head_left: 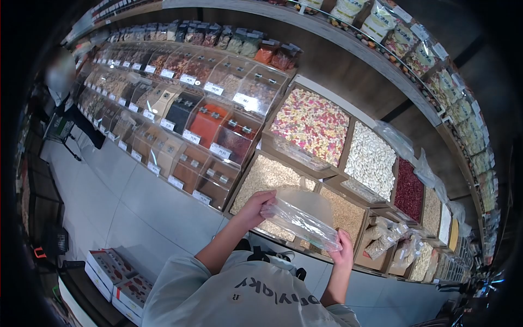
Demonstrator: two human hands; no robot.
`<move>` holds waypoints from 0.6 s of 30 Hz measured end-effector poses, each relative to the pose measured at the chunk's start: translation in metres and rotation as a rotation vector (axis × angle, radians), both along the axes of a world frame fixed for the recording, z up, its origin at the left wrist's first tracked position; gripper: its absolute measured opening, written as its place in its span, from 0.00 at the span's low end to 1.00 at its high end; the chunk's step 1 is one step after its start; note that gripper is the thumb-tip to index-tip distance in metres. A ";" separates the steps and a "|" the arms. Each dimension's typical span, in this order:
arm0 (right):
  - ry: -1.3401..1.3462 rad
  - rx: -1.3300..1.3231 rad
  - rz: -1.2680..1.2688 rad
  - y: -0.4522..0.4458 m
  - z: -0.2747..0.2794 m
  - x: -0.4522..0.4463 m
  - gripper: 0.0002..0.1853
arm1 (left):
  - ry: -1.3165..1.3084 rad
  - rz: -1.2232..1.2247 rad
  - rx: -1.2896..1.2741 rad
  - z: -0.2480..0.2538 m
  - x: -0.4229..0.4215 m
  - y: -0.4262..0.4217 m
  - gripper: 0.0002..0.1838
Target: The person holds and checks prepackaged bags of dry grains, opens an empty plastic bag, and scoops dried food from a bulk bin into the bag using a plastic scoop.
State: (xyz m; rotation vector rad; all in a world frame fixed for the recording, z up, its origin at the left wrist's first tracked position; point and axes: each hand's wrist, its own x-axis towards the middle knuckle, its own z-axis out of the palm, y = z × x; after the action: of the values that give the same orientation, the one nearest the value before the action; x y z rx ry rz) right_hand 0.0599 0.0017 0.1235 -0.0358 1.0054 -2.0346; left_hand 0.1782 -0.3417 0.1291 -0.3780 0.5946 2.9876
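A clear plastic bag (302,222) is stretched between my two hands in front of my chest. My left hand (255,210) pinches one end of it, and my right hand (343,249) grips the other end, lower and to the right. Just beyond the bag is a pale, see-through panel (310,201), partly hidden by the plastic. Beneath it lie open bins of oat-coloured flakes (261,182) and tan grain (346,210).
Bins of pink-and-yellow flakes (310,125), white beans (370,158) and dark red beans (408,188) stand ahead. Lidded clear bins (210,122) line the left. Cartons (128,283) sit on the lower left. Another person (68,103) stands beside a cart (57,131).
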 end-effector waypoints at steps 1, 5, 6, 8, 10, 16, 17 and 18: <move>0.001 0.000 -0.001 0.004 -0.006 0.004 0.10 | 0.001 -0.001 0.000 -0.002 -0.001 0.002 0.15; -0.103 -0.250 -0.204 -0.005 0.007 0.013 0.14 | -0.113 -0.023 -0.109 0.001 0.000 0.014 0.08; -0.165 -0.306 -0.256 -0.009 0.014 0.013 0.15 | -0.093 -0.054 -0.183 0.004 0.001 0.016 0.06; -0.182 -0.326 -0.391 -0.016 0.025 0.012 0.17 | 0.109 -0.232 -0.530 0.003 0.002 0.012 0.06; -0.139 -0.295 -0.474 -0.017 0.031 0.014 0.18 | 0.339 -0.506 -0.970 0.019 0.003 0.010 0.11; -0.056 -0.379 -0.469 -0.017 0.025 0.015 0.17 | 0.248 -0.387 -1.431 0.011 -0.001 0.026 0.09; -0.055 -0.378 -0.470 -0.018 0.028 0.016 0.17 | 0.248 -0.387 -1.431 0.007 -0.002 0.027 0.09; -0.032 -0.334 -0.479 -0.019 0.033 0.017 0.16 | 0.180 -0.262 -1.328 0.004 -0.003 0.028 0.09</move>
State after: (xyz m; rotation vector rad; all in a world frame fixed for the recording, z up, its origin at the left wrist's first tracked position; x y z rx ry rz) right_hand 0.0765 -0.0170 0.1564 0.0676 0.6855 -2.6161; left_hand 0.1754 -0.3135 0.1328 -0.0408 2.3237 1.9496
